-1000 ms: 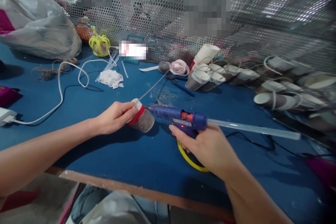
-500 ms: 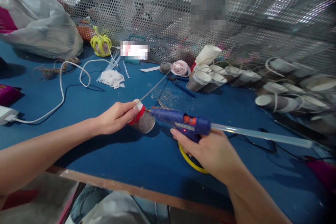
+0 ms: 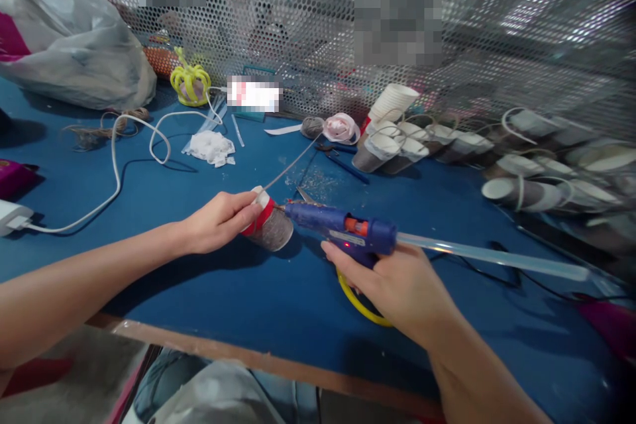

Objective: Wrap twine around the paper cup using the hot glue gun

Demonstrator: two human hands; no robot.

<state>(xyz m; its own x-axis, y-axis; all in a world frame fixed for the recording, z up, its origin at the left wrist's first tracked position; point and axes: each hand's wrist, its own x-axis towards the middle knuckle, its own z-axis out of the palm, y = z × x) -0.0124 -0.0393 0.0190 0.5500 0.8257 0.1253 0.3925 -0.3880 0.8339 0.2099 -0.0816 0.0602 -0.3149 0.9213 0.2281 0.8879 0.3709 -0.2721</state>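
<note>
My left hand (image 3: 224,220) grips a small paper cup (image 3: 274,233) by its rim end, tilted on its side just above the table. Grey yarn wraps the cup's lower part, and a red band circles it near the rim. A grey strand (image 3: 293,164) runs from the cup to a ball of grey yarn (image 3: 313,126). My right hand (image 3: 392,285) is closed round a blue hot glue gun (image 3: 338,228), its red light lit. A clear glue stick (image 3: 497,256) sticks out of its back. The nozzle is at the red band; whether it touches cannot be seen.
Scissors with yellow handles (image 3: 365,308) lie partly under my right hand. Pliers (image 3: 348,167) and a pink ribbon roll (image 3: 342,128) lie behind. Several yarn-covered cups (image 3: 390,146) stand at right. A white cable (image 3: 116,165) crosses the left side. A metal mesh (image 3: 298,20) closes the back.
Almost nothing differs. Both hands, the cup and the glue gun keep the same pose, with only a very slight shift of the whole view.
</note>
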